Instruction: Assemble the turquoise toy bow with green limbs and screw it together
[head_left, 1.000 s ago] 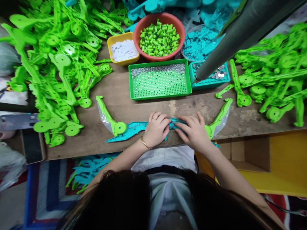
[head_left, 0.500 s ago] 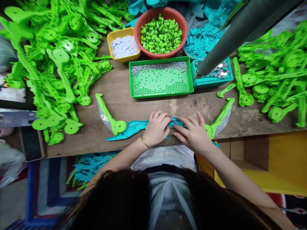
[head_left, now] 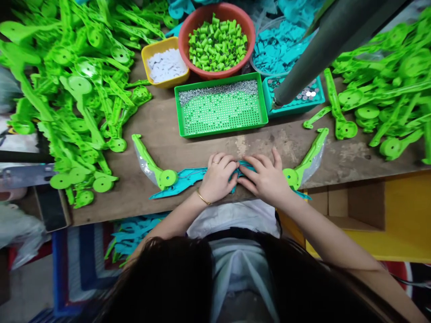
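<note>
A long blue plastic part lies along the table's front edge, with thin wires on it and a green arm with a clear cover at each end: the left arm and the right arm. Over the middle of the blue part rests my left hand, fingers bent and pressed together on it. My right hand touches the same part from the other side, its thumb and forefinger close to my left fingertips, the other fingers spread. What lies between the fingertips is too small to make out.
Behind the hands stand a green tray of screws, a teal basket of metal discs, a red bowl and a yellow bowl. Green parts pile up left and right. A dark pole slants down to the basket.
The camera view has shifted and turned slightly. My right hand has moved a little to the left, closer to my left hand; the blue part stays under both hands.
</note>
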`<state>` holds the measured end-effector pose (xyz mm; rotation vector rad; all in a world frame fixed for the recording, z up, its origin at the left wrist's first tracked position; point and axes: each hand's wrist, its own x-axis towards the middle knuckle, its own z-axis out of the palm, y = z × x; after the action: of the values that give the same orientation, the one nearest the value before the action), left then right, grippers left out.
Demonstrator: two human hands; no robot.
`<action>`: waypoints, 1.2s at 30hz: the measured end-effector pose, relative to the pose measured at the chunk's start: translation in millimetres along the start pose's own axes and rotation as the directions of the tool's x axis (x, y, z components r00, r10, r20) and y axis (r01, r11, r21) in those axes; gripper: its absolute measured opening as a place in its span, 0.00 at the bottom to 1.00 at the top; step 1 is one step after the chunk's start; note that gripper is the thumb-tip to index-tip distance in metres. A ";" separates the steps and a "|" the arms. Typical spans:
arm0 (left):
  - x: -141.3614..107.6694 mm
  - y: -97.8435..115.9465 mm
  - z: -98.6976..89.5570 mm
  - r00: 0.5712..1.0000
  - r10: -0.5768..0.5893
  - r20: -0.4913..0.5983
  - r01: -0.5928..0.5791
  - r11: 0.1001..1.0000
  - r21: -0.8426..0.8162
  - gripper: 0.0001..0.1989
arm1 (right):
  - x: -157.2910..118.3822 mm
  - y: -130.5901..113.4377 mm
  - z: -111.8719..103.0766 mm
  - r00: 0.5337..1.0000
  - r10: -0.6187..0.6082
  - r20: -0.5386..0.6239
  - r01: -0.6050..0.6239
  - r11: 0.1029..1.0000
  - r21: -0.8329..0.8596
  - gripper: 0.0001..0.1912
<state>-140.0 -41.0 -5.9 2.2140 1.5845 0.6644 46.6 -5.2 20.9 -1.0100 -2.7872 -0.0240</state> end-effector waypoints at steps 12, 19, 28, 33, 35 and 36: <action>0.1 7.3 -10.6 0.998 0.023 0.065 -0.033 0.988 0.149 0.13 | -19.6 14.6 -9.7 0.997 0.060 -0.054 -0.059 0.998 0.025 0.14; -7.3 -0.9 -19.4 0.997 0.051 0.065 -0.060 0.986 0.153 0.17 | -26.7 16.8 -5.5 0.994 0.097 -0.045 -0.097 0.995 0.005 0.13; -11.0 -1.1 -16.1 1.000 0.030 0.008 -0.031 0.989 0.144 0.16 | -30.2 23.6 -8.2 0.985 0.147 -0.093 -0.147 0.989 0.010 0.14; 0.2 8.4 -10.7 0.995 0.072 0.067 -0.078 0.993 0.091 0.20 | -39.7 36.1 -12.0 0.976 0.214 -0.050 -0.210 0.975 0.074 0.13; 4.3 10.9 -8.1 0.991 0.100 0.094 -0.107 0.992 0.071 0.22 | -42.2 39.0 -11.8 0.974 0.219 -0.050 -0.214 0.972 0.097 0.12; 6.1 11.9 -6.8 0.988 0.113 0.102 -0.121 0.990 0.066 0.23 | -42.7 39.8 -11.1 0.974 0.219 -0.058 -0.212 0.971 0.106 0.12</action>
<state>-132.7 -39.0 7.0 2.3688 1.4613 0.5283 105.9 -2.5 22.8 -1.2544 -2.5737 0.1057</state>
